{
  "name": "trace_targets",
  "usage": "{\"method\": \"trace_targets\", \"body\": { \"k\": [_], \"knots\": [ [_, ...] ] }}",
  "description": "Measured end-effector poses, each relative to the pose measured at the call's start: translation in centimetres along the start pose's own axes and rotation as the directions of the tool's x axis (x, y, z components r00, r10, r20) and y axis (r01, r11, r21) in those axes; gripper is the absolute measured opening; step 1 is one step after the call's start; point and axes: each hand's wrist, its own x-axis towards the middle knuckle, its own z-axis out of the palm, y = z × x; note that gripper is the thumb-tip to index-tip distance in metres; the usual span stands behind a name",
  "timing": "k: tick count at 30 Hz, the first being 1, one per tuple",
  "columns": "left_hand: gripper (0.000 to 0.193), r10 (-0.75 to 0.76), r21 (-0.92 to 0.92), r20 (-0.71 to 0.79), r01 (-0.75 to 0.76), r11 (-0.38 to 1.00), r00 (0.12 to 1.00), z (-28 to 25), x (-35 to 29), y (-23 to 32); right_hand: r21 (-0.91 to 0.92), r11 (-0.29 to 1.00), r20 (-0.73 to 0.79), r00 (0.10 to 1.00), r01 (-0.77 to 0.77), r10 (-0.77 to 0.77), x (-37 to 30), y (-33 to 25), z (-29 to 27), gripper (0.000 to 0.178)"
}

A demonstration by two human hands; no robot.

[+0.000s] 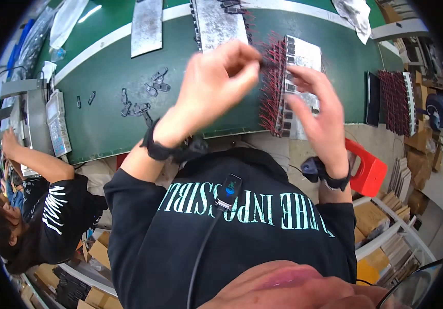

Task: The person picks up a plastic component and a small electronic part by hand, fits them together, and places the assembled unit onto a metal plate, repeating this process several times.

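A pale, flat board [311, 54] lies across the near edge of the green table, with a row of small black parts [287, 116] along its left side. Thin red wires [270, 110] stick out leftward from that row. My left hand [216, 85] is over the wires, its thumb and fingers pinched together; at the fingertips is something small and dark, too blurred to name. My right hand [319, 105] is above the board, thumb and fingers apart, the tips close to the black parts. Whether they touch them I cannot tell.
Loose small black parts [141, 109] lie on the green table [95, 131] to the left. Farther back are another loaded board [221, 28] and a bare board [146, 28]. More red-wired parts [394, 100] sit at right, above a red plastic object [370, 172]. A co-worker [51, 216] is at left.
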Motion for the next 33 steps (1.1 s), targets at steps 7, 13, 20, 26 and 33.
{"method": "trace_targets", "body": {
  "k": [7,13,20,26,33],
  "knots": [
    [0.025,0.137,0.595,-0.108,-0.046,0.802,0.985,-4.5,7.3,-4.0,-0.214,0.952,0.002,0.975,-0.218,0.223,-4.1,2.2,-4.5,0.022],
    [0.022,0.114,0.528,-0.224,0.023,0.849,0.968,-3.7,8.7,-4.2,-0.286,0.936,-0.022,0.978,-0.204,0.207,-5.0,2.6,-3.8,0.022],
    [0.022,0.272,0.679,-0.245,-0.036,0.733,0.931,-3.6,7.6,-3.9,-0.315,0.930,-0.017,0.981,-0.189,0.194,-5.2,2.7,-3.6,0.023],
    [0.022,0.247,0.674,-0.393,0.095,0.733,0.886,-7.4,4.6,-1.0,-0.322,0.924,-0.045,0.978,-0.207,0.203,-4.5,2.7,-2.9,0.022],
    [0.021,0.086,0.845,-0.331,0.254,0.470,0.940,-13.9,-4.0,-4.8,-0.392,0.916,0.109,0.984,-0.089,0.142,-3.1,3.0,-4.3,0.015]
  ]
}}
